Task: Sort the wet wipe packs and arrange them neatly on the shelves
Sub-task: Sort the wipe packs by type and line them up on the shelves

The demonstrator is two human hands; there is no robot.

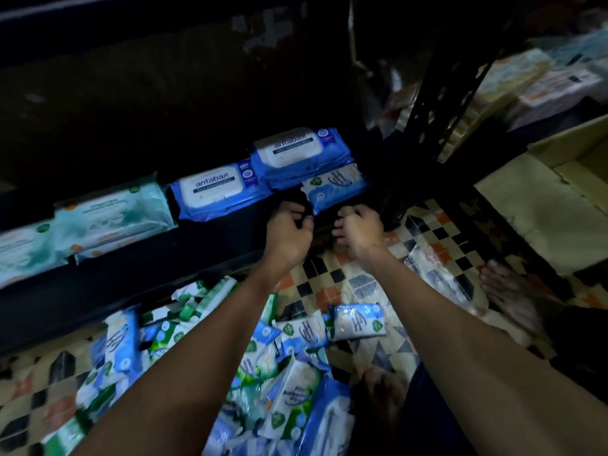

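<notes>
A small light-blue wipe pack [335,187] lies at the right end of the dark shelf [210,238], below a stack of blue Antabax packs [292,153]. My left hand [289,230] has its fingers curled at this pack's near left corner and seems to pinch it. My right hand [358,227] is curled just under the pack's near edge, with nothing visible in it. Another Antabax pack [214,189] and pale teal packs [112,212] lie in a row to the left. A heap of mixed blue and green packs [263,366] covers the floor.
A single blue pack [357,320] lies apart on the patterned tiled floor [427,245]. A black perforated shelf post [441,103] stands at the right, with a cardboard box [543,192] beyond it. Bare feet [506,291] rest on the floor at the right.
</notes>
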